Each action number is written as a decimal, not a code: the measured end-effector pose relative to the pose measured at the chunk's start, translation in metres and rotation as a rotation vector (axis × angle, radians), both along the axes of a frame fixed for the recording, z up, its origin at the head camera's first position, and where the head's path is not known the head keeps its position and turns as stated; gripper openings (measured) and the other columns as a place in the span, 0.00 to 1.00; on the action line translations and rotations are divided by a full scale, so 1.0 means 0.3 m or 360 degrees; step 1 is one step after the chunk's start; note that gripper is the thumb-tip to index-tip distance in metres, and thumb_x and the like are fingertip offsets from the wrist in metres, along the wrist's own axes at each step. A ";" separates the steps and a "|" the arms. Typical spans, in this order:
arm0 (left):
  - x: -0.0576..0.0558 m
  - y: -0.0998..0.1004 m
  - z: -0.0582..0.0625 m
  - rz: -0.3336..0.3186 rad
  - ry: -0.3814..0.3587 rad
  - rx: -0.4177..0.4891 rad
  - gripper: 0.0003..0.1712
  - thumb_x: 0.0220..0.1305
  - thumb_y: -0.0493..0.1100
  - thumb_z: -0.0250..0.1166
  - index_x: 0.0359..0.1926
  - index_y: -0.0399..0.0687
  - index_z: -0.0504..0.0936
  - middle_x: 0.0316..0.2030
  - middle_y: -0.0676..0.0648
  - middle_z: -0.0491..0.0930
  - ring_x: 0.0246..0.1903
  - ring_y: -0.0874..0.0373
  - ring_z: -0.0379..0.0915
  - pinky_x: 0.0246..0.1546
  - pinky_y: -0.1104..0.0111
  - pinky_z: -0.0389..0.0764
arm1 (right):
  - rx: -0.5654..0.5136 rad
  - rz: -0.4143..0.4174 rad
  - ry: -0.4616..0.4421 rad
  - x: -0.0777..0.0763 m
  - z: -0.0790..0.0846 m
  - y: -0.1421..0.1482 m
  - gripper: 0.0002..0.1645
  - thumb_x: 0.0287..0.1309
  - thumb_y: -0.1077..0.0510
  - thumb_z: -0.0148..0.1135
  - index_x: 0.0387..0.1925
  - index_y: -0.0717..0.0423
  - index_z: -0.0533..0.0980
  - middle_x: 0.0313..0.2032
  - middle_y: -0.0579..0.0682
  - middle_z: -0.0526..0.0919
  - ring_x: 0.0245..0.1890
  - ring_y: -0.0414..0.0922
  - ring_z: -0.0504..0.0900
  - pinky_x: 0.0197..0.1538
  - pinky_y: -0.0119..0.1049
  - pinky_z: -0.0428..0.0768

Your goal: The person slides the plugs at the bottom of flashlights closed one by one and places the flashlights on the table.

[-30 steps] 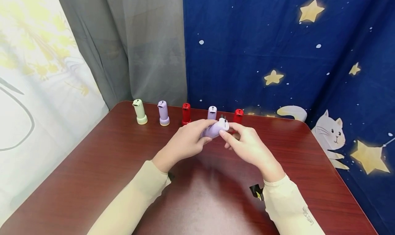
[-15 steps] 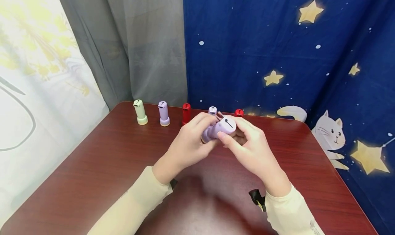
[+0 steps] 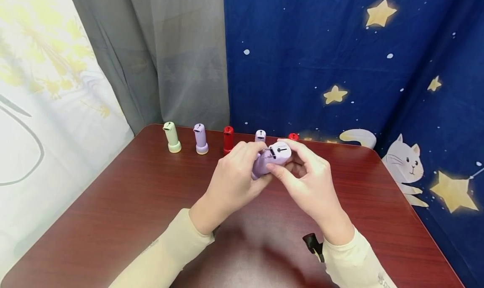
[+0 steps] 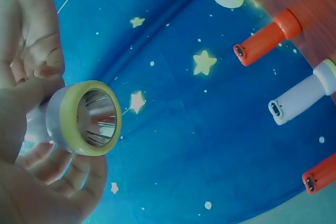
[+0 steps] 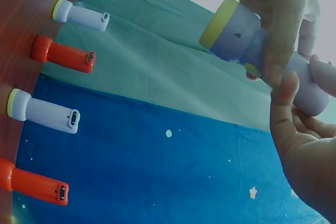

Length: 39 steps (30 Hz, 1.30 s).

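Note:
Both hands hold one purple flashlight (image 3: 282,150) over the table's middle. My left hand (image 3: 235,175) grips it round the body nearer its head, partly hiding it. With thumb and fingers, my right hand (image 3: 308,183) grips its tail end, which faces up and right. Thin metal prongs show beside a dark slot on the tail, near the left fingertips. In the left wrist view the flashlight's yellow rim (image 4: 68,121) surrounds a shiny reflector. The right wrist view shows its yellow-rimmed head (image 5: 236,32) pointing away from the right hand, with a small button on its side.
Along the table's back edge stand several flashlights on their heads: pale green (image 3: 172,137), purple (image 3: 201,139), red (image 3: 228,139), another purple one (image 3: 260,136) and another red one (image 3: 293,136). The last two are partly behind the hands. Curtains (image 3: 283,69) hang behind the brown table (image 3: 143,220).
The hands have drawn closer round the flashlight, and its tail has turned to face the head camera more. The prongs, standing up earlier, now lie to the left of the tail.

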<state>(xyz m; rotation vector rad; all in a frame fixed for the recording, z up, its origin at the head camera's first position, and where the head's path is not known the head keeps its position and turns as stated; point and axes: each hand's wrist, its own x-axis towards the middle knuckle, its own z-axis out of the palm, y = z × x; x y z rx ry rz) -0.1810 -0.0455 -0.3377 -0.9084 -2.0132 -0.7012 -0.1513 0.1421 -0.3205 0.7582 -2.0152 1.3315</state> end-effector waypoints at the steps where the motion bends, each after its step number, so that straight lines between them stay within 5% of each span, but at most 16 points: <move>1: 0.001 -0.003 0.004 -0.0057 -0.0088 0.0027 0.27 0.57 0.43 0.80 0.54 0.43 0.79 0.42 0.47 0.84 0.39 0.57 0.78 0.38 0.67 0.87 | -0.0010 0.0014 -0.0013 -0.001 0.001 0.003 0.35 0.52 0.74 0.78 0.63 0.63 0.80 0.45 0.59 0.90 0.37 0.34 0.87 0.42 0.24 0.87; 6: 0.011 -0.014 0.028 -0.0387 -0.0567 0.0163 0.30 0.61 0.43 0.79 0.61 0.46 0.77 0.49 0.49 0.85 0.39 0.61 0.81 0.40 0.70 0.86 | 0.0003 0.0148 -0.0076 -0.015 0.005 0.027 0.36 0.57 0.78 0.70 0.68 0.65 0.74 0.48 0.65 0.88 0.40 0.33 0.86 0.47 0.23 0.87; 10: 0.017 -0.016 0.035 -0.0521 -0.0748 0.0189 0.32 0.66 0.40 0.76 0.68 0.47 0.75 0.52 0.48 0.86 0.37 0.60 0.85 0.41 0.68 0.89 | 0.0102 0.0277 -0.0097 -0.026 0.003 0.047 0.36 0.60 0.79 0.67 0.69 0.64 0.73 0.50 0.63 0.87 0.43 0.34 0.86 0.50 0.24 0.87; 16: 0.016 -0.016 0.031 -0.0545 -0.0795 0.0269 0.34 0.64 0.37 0.77 0.68 0.47 0.75 0.52 0.45 0.87 0.37 0.60 0.88 0.40 0.68 0.91 | 0.0128 0.0289 -0.0066 -0.034 -0.005 0.047 0.35 0.60 0.78 0.68 0.68 0.60 0.76 0.46 0.58 0.87 0.42 0.35 0.85 0.49 0.25 0.88; 27: 0.013 -0.017 0.025 -0.0514 -0.0809 0.0338 0.33 0.62 0.38 0.78 0.67 0.47 0.76 0.52 0.44 0.89 0.38 0.58 0.90 0.36 0.71 0.90 | 0.0346 0.0110 0.0196 -0.046 -0.021 0.042 0.30 0.62 0.73 0.69 0.64 0.57 0.75 0.36 0.48 0.81 0.37 0.38 0.77 0.38 0.23 0.80; 39: 0.015 -0.016 0.025 -0.0502 -0.0851 0.0327 0.31 0.62 0.37 0.77 0.65 0.45 0.77 0.48 0.44 0.89 0.37 0.58 0.89 0.34 0.74 0.89 | 0.0352 0.0102 0.0212 -0.047 -0.018 0.047 0.29 0.60 0.72 0.72 0.62 0.56 0.76 0.37 0.47 0.82 0.34 0.37 0.78 0.36 0.22 0.83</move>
